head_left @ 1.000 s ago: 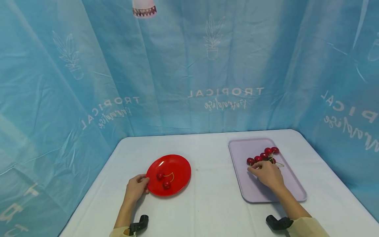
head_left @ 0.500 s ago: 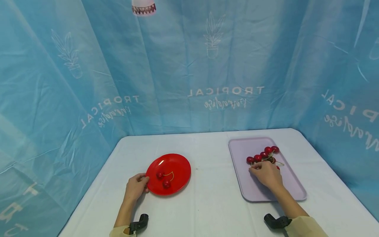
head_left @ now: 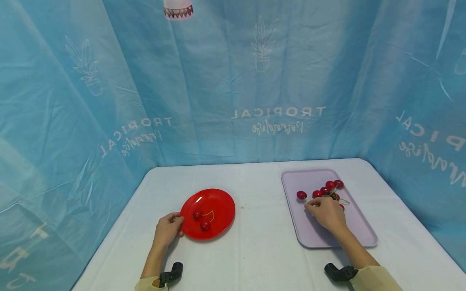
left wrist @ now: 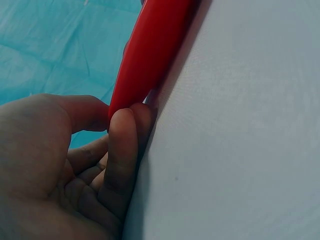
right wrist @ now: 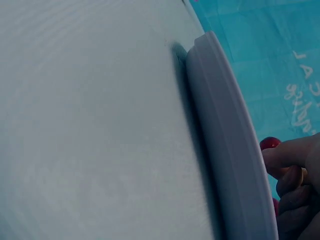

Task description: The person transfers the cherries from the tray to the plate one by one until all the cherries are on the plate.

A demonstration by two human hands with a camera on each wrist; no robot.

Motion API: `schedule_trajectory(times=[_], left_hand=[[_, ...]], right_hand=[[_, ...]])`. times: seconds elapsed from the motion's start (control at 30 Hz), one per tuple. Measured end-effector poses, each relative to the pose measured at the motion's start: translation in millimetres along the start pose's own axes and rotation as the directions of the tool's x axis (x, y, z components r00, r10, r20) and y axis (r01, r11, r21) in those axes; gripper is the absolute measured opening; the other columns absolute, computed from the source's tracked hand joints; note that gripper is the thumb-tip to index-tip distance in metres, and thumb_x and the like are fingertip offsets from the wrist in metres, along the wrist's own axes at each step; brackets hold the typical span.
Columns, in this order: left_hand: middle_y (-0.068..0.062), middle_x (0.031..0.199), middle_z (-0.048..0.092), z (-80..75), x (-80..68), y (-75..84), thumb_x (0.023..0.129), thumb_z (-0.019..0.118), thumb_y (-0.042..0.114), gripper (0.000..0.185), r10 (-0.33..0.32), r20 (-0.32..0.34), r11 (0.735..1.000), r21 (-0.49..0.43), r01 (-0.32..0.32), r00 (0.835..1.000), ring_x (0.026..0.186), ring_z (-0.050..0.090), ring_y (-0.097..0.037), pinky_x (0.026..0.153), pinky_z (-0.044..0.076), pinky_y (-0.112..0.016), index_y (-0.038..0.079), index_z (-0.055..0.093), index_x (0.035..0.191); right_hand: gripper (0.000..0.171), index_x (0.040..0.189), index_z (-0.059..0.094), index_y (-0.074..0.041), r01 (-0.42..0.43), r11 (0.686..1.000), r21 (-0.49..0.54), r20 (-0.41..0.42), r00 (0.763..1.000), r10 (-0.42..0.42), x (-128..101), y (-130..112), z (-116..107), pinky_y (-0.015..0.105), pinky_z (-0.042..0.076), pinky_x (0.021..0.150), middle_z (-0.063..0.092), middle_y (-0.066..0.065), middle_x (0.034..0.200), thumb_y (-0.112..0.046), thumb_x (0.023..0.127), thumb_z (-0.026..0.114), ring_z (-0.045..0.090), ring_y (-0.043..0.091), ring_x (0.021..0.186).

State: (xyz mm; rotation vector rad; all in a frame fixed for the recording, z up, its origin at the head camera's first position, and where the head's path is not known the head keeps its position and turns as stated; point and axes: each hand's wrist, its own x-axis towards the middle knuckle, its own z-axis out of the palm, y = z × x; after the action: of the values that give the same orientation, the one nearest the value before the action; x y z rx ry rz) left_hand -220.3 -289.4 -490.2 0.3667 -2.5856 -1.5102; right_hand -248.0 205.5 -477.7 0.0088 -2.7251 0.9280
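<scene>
My left hand (head_left: 168,231) pinches the near left rim of a red plate (head_left: 225,210) between thumb and fingers; the left wrist view shows the fingertips under the edge of it. Two cherries joined at their stems lie on the plate, one of them a dark red cherry (head_left: 205,225). Over the lilac tray (head_left: 309,238), my right hand (head_left: 329,214) pinches the stem of a cherry (head_left: 301,195), which sits apart to the left of the others. Several more cherries (head_left: 325,191) lie in a row beyond my fingers, some partly hidden by the hand.
A white cloth covers the table (head_left: 262,226), with the plate left and the tray right. Blue printed curtains (head_left: 204,101) hang behind and along both sides. Black wrist cameras, such as the one on the right (head_left: 340,272), jut inward from both cuffs.
The pinched cherry has come away from the row and moved left on the tray. My right hand has shifted only slightly; the left hand and the plate keep their places.
</scene>
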Motion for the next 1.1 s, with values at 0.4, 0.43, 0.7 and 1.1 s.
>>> schedule_trajectory(times=[0.4,0.43,0.7,1.1], left_hand=[[-0.010,0.087,0.064,0.8,0.0,-0.5,0.095,0.057,0.019,0.037,-0.018,0.007,1.000,-0.021,0.018,1.000,0.055,0.060,-0.018,0.059,0.049,-0.025,-0.004,0.058,0.123],[-0.010,0.087,0.064,0.7,0.0,-0.5,0.095,0.057,0.018,0.036,-0.018,0.007,1.000,-0.021,0.018,1.000,0.055,0.060,-0.018,0.059,0.049,-0.025,-0.004,0.058,0.123],[-0.010,0.087,0.064,0.2,-0.3,0.5,0.095,0.056,0.019,0.037,-0.020,0.009,0.999,-0.035,0.021,1.000,0.055,0.060,-0.018,0.059,0.050,-0.025,-0.003,0.058,0.124],[-0.011,0.088,0.064,-0.9,-1.9,2.6,0.094,0.057,0.019,0.038,-0.014,0.017,0.999,-0.044,0.015,1.000,0.055,0.060,-0.018,0.060,0.050,-0.025,-0.004,0.057,0.125]], right_hand=[[0.020,0.091,0.075,-0.005,0.042,0.999,0.019,0.001,0.999,-0.042,-0.1,-10.4,4.7,0.030,0.044,0.052,0.066,0.002,0.074,-0.023,0.082,0.074,0.053,0.017,0.062],[0.020,0.091,0.075,-0.005,0.045,0.999,0.023,0.005,0.999,-0.045,0.1,-11.7,4.9,0.030,0.044,0.052,0.066,0.002,0.074,-0.023,0.082,0.074,0.052,0.017,0.062],[0.020,0.092,0.076,-0.006,0.072,0.996,0.057,0.014,0.997,-0.073,8.2,-28.8,8.5,0.031,0.043,0.052,0.064,0.000,0.071,-0.023,0.082,0.075,0.051,0.017,0.062],[0.018,0.093,0.076,-0.008,0.065,0.990,0.123,0.074,0.994,-0.075,6.2,-46.8,21.0,0.028,0.049,0.058,0.067,0.001,0.079,-0.022,0.083,0.075,0.056,0.018,0.070]])
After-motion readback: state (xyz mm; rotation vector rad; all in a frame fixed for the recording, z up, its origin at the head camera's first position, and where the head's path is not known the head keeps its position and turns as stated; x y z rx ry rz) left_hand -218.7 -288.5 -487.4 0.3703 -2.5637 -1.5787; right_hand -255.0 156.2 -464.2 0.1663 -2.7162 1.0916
